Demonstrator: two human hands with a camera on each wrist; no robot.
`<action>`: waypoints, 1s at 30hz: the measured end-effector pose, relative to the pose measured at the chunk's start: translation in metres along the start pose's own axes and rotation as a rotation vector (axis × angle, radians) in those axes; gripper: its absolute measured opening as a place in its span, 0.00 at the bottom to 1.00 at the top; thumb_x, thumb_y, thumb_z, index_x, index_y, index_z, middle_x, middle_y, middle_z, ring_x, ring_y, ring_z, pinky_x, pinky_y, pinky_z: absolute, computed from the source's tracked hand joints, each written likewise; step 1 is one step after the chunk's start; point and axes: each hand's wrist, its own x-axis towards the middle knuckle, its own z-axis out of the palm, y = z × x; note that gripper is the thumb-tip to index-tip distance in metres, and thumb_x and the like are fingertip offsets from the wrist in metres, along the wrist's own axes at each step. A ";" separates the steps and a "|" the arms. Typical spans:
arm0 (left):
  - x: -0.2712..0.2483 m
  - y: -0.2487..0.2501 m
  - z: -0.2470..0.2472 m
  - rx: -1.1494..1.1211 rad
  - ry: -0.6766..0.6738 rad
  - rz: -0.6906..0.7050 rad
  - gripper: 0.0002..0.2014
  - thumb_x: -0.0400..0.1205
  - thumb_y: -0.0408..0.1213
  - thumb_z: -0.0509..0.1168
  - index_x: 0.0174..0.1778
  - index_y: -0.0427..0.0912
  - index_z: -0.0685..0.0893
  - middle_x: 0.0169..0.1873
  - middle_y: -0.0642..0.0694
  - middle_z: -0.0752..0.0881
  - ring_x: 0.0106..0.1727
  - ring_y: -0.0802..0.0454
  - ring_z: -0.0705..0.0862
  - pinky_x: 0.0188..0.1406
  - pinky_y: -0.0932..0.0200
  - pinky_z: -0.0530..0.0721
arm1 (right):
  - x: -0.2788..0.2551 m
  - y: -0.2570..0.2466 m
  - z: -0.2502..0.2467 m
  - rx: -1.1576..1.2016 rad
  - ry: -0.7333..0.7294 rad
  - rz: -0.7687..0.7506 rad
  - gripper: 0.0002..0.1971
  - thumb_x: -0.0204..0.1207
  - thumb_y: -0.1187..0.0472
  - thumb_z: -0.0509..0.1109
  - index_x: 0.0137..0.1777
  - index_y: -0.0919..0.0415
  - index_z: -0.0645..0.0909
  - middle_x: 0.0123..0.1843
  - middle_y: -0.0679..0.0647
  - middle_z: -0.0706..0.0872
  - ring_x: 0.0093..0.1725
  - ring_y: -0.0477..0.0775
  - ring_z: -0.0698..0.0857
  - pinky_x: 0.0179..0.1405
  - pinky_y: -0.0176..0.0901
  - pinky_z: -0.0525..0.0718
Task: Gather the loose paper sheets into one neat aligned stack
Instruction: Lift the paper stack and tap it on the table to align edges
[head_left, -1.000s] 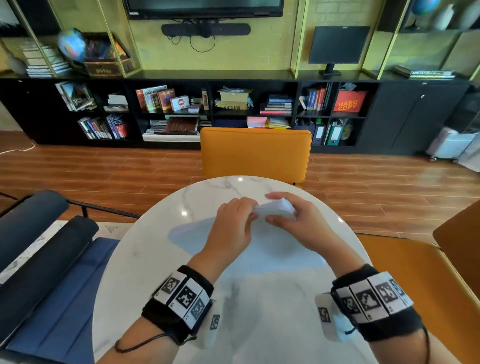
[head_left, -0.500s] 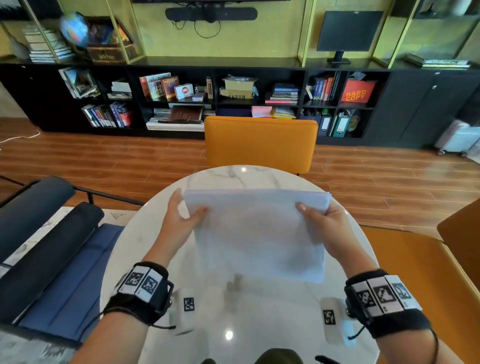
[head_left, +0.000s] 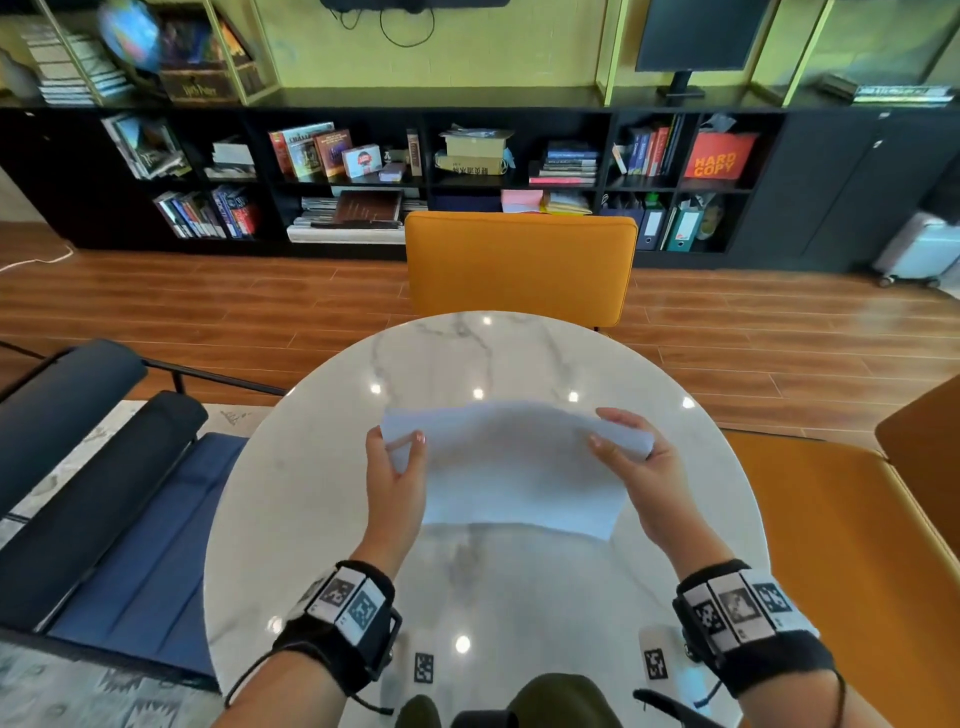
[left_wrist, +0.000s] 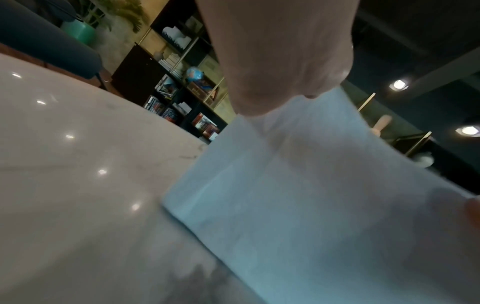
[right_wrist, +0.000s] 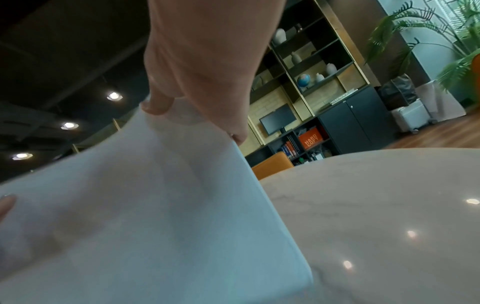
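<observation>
A stack of white paper sheets (head_left: 519, 467) stands on its lower edge on the round marble table (head_left: 467, 587), leaning back and bowed at the top. My left hand (head_left: 397, 457) pinches the stack's left side near the top, thumb on the near face. My right hand (head_left: 631, 454) pinches its right side the same way. In the left wrist view the paper sheets (left_wrist: 311, 205) meet the table (left_wrist: 78, 185) along their bottom edge. The right wrist view shows the paper sheets (right_wrist: 145, 216) curving under my fingers (right_wrist: 158, 105). The fingers behind the paper are hidden.
An orange chair (head_left: 519, 265) stands at the table's far side, another orange seat (head_left: 841, 545) to the right, a dark blue lounge chair (head_left: 104, 509) to the left. Black bookshelves (head_left: 467, 171) line the far wall. Bare marble surrounds the stack.
The hands moved apart from a bunched grip at the centre to the paper's two sides. The stack rose upright, then dropped slightly toward me with its top edge bowing.
</observation>
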 end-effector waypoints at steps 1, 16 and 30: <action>-0.001 -0.007 -0.001 -0.004 -0.021 -0.037 0.24 0.85 0.42 0.59 0.76 0.43 0.62 0.63 0.51 0.76 0.67 0.51 0.75 0.69 0.53 0.73 | -0.002 0.005 -0.001 -0.024 -0.002 0.011 0.17 0.64 0.58 0.80 0.52 0.45 0.85 0.53 0.53 0.89 0.49 0.53 0.87 0.53 0.49 0.84; -0.002 -0.030 -0.002 0.005 -0.076 -0.088 0.16 0.86 0.36 0.57 0.70 0.40 0.67 0.57 0.50 0.82 0.59 0.54 0.82 0.58 0.58 0.81 | -0.002 0.025 -0.003 -0.109 0.013 0.099 0.12 0.68 0.63 0.78 0.52 0.52 0.86 0.53 0.59 0.90 0.51 0.59 0.88 0.54 0.56 0.86; -0.011 -0.050 -0.001 0.140 -0.035 -0.068 0.11 0.85 0.32 0.59 0.63 0.46 0.74 0.49 0.56 0.83 0.57 0.47 0.84 0.55 0.57 0.81 | 0.000 0.045 -0.005 -0.185 0.100 0.271 0.15 0.67 0.60 0.79 0.53 0.65 0.86 0.52 0.65 0.90 0.50 0.63 0.89 0.54 0.59 0.86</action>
